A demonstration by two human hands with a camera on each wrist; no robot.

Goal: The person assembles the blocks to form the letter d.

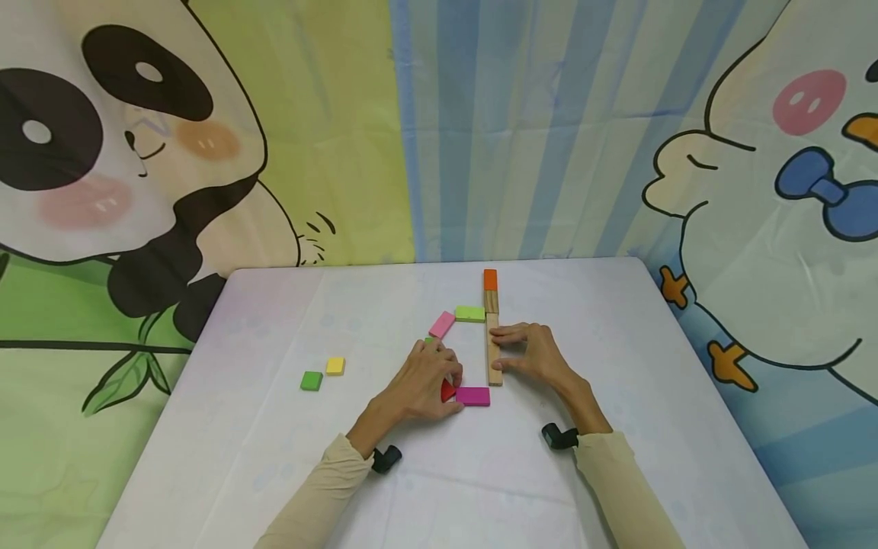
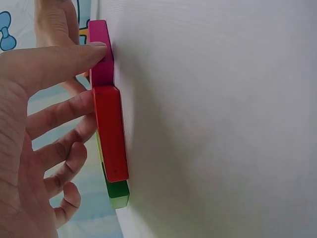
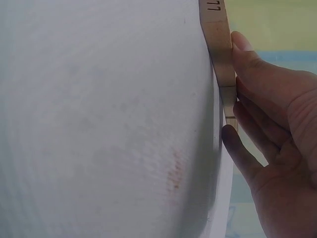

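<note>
My left hand [image 1: 424, 381] is at the lower left of a ring of coloured blocks. Its thumb presses the near side of a magenta block [image 1: 473, 396]. The index fingertip touches the upper edge of a red block [image 2: 111, 134], which meets the magenta one end to end. Behind the red block, a green block [image 2: 118, 191] shows partly in the left wrist view. My right hand [image 1: 538, 353] rests its thumb and fingertips along the right side of a straight row of wooden blocks [image 1: 494, 358]. Printed marks show on the nearest wooden block [image 3: 220, 49].
An orange block [image 1: 490, 280] caps the row's far end. A lime block [image 1: 469, 314] and a pink block [image 1: 442, 325] curve leftward from the row. A loose yellow block [image 1: 335, 367] and green block [image 1: 312, 381] lie left on the white table [image 1: 226, 457].
</note>
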